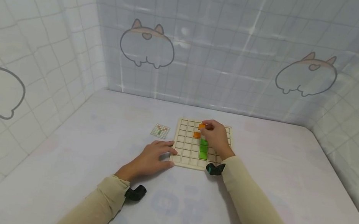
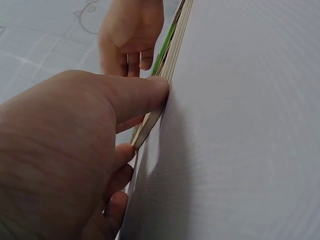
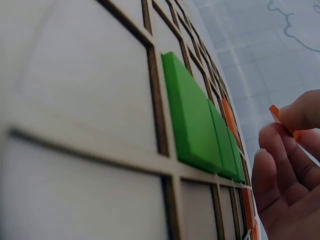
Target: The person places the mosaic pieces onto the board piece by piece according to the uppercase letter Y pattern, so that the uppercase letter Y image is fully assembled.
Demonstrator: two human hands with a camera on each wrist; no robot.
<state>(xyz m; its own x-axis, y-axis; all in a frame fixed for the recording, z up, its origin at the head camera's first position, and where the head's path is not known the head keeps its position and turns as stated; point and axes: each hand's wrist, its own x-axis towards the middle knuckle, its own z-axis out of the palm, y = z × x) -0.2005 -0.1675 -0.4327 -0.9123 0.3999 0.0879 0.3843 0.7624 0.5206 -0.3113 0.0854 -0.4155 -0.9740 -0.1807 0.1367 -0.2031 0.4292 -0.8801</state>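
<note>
My right hand (image 1: 216, 136) is over the far part of a wooden grid board (image 1: 184, 160). Thumb and fingertips pinch a small orange tile (image 3: 274, 111), held above the board in the right wrist view. Below that hand, several green tiles (image 1: 203, 151) form a column in the grid. One orange tile (image 1: 197, 134) lies left of the column's far end; more orange tiles (image 3: 247, 207) show beyond the green ones in the right wrist view. My left hand (image 1: 153, 157) rests at the board's near left corner, thumb (image 2: 145, 92) against the front edge, fingers spread along the left side.
A small card (image 1: 160, 131) with an orange and green grid pattern lies left of the board. The board sits on a pale table (image 1: 97, 146), with tiled-pattern walls (image 1: 206, 73) at the back and sides. Each wrist wears a black camera (image 1: 136, 192).
</note>
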